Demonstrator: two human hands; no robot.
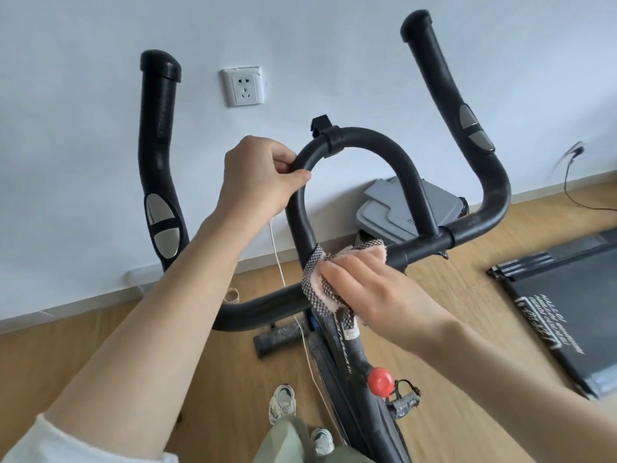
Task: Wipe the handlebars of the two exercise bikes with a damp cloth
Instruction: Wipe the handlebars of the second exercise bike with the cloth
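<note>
Far left: left upright grip (pixel 159 155) of the handlebar, black foam, one silver pulse pad (pixel 162 228) on it. White wall socket (pixel 243 85) on the wall behind. Left hand (pixel 257 175) clenched around the left side of the centre loop bar (pixel 360 142), thumb over the top; probably bracing the bar so it doesn't twist while the other hand rubs. A thin white cord (pixel 278 259) hangs below that hand, source unclear.

Centre: damp cloth (pixel 329 289), pink with a checked backing, bunched over the junction where the loop meets the crossbar above the stem. Right hand (pixel 364 289) lies flat, pressing the cloth onto the bar, fingers spread rather than closed round it; a palm-down hold suits a scrubbing stroke. Below, the red resistance knob (pixel 379 382) on the frame and one pedal (pixel 405 401) beside it. Two sneakers (pixel 283 401) on the wood floor (pixel 467 269).

Right: right upright grip (pixel 444 85), also with a pulse pad. Grey lidded bin (pixel 414 208) behind the crossbar, treadmill deck (pixel 561 302) at far right on the floor.

Counts: one bike in view, two upright grips, two pulse pads, one cloth. Second bike not visible. Judging by the cloth position, wiping is mid-way on this bar; the uprights look yet to do, can't confirm.
</note>
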